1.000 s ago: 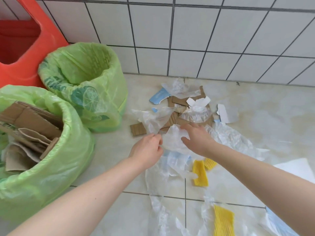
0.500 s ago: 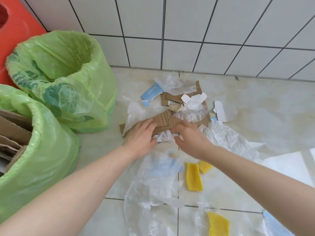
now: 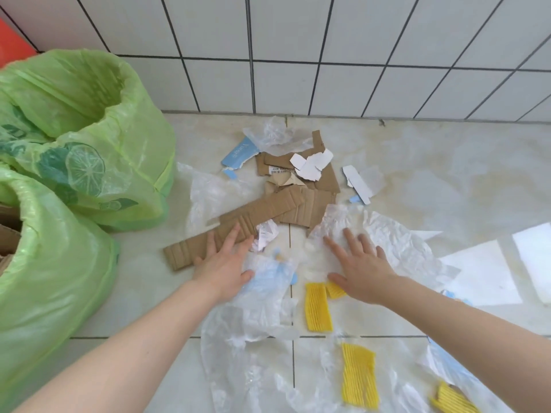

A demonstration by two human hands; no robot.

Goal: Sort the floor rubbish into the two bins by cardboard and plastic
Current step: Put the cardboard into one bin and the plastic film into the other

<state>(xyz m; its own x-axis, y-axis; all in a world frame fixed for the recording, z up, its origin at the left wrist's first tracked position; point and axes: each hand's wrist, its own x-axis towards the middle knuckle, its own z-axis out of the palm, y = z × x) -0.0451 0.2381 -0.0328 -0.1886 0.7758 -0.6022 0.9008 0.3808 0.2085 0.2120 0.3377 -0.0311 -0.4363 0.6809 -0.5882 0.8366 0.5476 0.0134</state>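
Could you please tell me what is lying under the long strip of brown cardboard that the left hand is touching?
The long cardboard strip rests on bare floor tile at its near end. Clear plastic film shows along its far edge and may run beneath. Its middle covers whatever lies under it.

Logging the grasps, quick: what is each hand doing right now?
Left hand: open, flat on the cardboard strip, gripping nothing.
Right hand: open, spread over clear plastic.

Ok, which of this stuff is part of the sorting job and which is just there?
Job: cardboard strip, plastic film, yellow pieces, white paper scraps, near bin, far bin, both hands.
Just there: red container, tiled wall.
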